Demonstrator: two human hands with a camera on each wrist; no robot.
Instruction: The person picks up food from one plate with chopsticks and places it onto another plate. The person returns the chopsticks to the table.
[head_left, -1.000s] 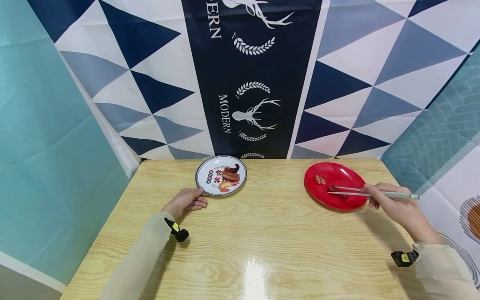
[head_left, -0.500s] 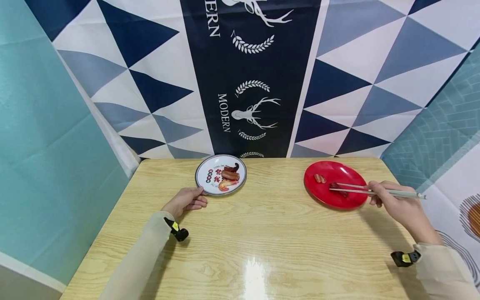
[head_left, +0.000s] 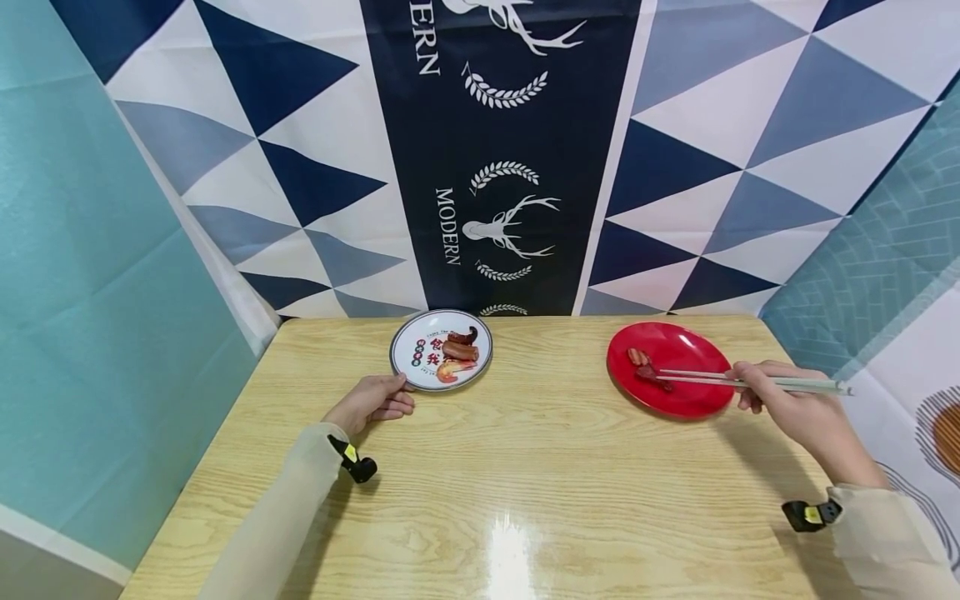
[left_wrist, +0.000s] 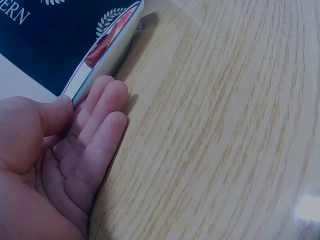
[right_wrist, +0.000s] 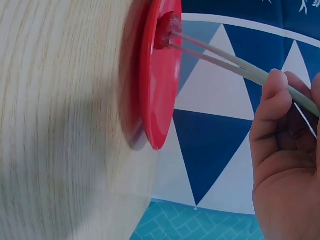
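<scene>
My left hand [head_left: 371, 402] pinches the near-left rim of a white plate [head_left: 407, 354], thumb on top and fingers below. On that plate lie a shrimp [head_left: 453, 369], a sausage-like brown piece [head_left: 460, 351] and a darker curled piece [head_left: 467, 337]. At the right, my right hand [head_left: 787, 404] holds a pair of pale chopsticks [head_left: 813, 386] over a red plate [head_left: 697, 404]. Their tips touch a dark red piece of meat [head_left: 655, 377], which lies against a striped piece like bacon [head_left: 638, 357]. Whether the tips grip the meat, I cannot tell.
Both plates stand near the back edge of a wooden table [head_left: 510, 467]. A patterned cloth [head_left: 510, 167] hangs right behind it. Teal panels [head_left: 112, 292] close in the left and right sides.
On the red plate, the dark red meat has shifted left towards the striped piece, with the chopstick tips following it. The left hand and white plate have stayed put.
</scene>
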